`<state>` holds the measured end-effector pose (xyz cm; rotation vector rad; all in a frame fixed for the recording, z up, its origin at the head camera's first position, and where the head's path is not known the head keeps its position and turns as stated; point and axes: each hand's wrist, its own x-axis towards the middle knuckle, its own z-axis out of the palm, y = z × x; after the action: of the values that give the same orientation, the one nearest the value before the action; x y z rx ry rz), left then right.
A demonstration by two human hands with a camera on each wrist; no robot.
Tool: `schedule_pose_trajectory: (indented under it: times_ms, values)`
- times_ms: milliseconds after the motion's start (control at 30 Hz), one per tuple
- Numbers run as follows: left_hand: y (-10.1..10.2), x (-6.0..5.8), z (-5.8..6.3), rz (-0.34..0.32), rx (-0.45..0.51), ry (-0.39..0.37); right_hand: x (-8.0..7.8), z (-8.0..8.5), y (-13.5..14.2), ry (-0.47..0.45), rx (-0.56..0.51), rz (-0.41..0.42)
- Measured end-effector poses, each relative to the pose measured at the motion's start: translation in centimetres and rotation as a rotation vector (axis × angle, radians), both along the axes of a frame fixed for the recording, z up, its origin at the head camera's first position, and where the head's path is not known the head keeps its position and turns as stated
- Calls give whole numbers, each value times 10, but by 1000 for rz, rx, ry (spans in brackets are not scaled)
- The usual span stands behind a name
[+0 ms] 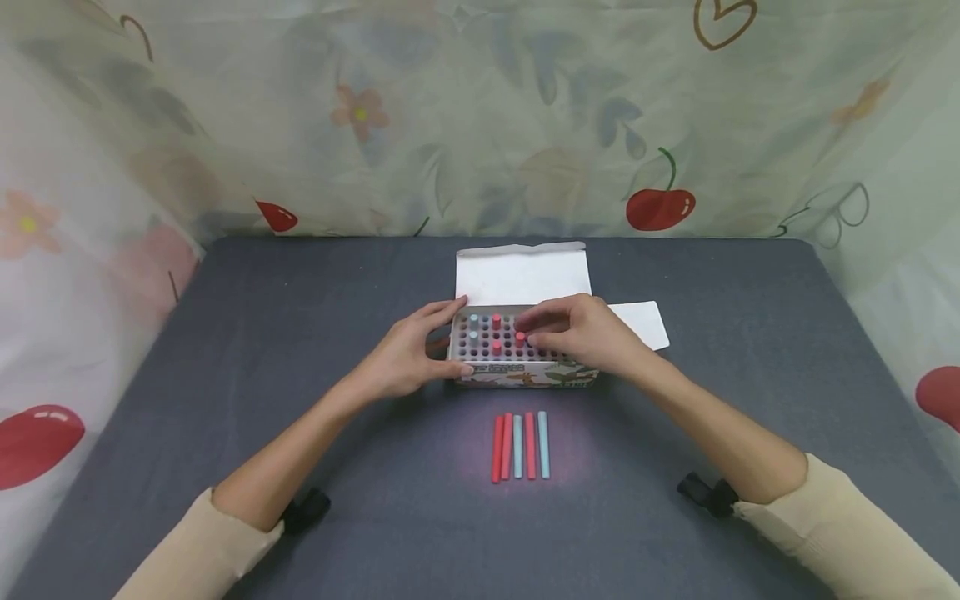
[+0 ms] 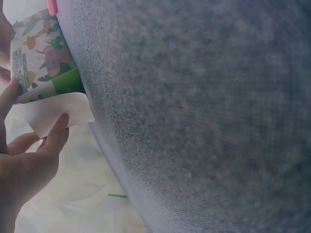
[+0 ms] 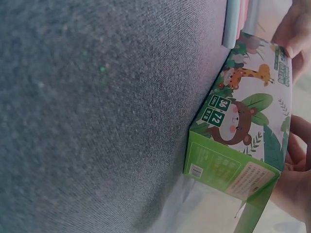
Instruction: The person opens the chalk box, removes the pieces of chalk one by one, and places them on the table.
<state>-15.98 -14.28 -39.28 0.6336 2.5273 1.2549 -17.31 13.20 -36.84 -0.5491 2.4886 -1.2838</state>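
My beige sleeves (image 1: 855, 529) flank the front of the box (image 1: 525, 377); my left hand (image 1: 405, 354) grips its left end, my right hand (image 1: 588, 331) bends over a red stick (image 1: 521, 340) in it, pinched or not I cannot tell. Five sticks (image 1: 517, 447) lie before the box; its label (image 3: 222, 103) reads "36" and "72".

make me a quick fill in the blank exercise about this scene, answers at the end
1. The loose sticks lying on the table number ____.
2. Of these loose sticks, ____ are light blue.
3. The thumb on the front of the box belongs to the person's ____ hand.
4. In the right wrist view, the larger number printed beside the bear is ____.

Missing words: five; two; left; 72
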Motion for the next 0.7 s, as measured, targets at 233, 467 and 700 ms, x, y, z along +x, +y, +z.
schedule_pose_trajectory:
  times_ms: [233, 467, 700]
  values:
    - [1, 0, 2, -8, 2, -6, -4, 0, -5, 44, 142, 8]
    - [0, -1, 1, -4, -4, -6, -6, -3, -9, 75, 175, 19]
    - [1, -1, 1, -2, -4, -12, -4, -6, -10, 135, 212, 17]
